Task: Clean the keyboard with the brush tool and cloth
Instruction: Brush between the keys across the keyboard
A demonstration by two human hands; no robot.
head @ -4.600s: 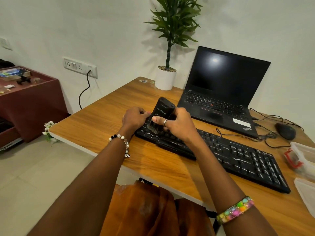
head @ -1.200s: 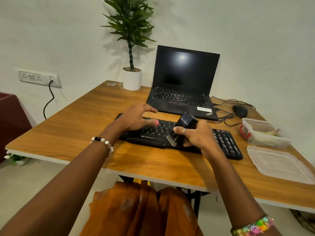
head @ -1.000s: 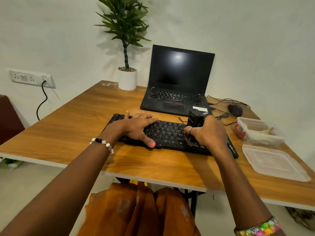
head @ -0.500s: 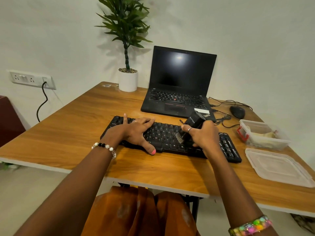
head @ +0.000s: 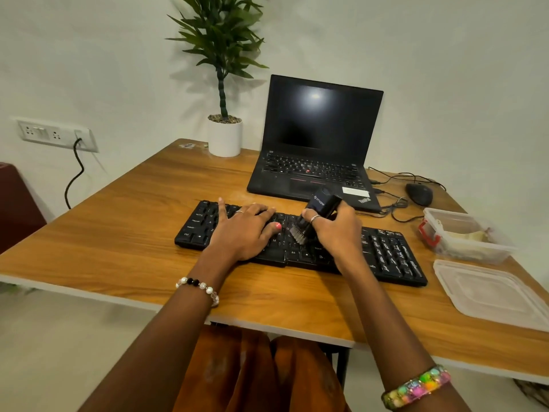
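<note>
Head view: brush tool [head: 315,217] within right fingers [head: 315,219].

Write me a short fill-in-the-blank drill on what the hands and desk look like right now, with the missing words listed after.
1. The right hand grips the brush tool with its bristles angled down onto the ____.
2. The left hand rests flat on the keyboard, on its ____ half.
3. The laptop screen is ____.
4. The clear container sits with its lid ____.

Missing words: keyboard; left; dark; off
</note>
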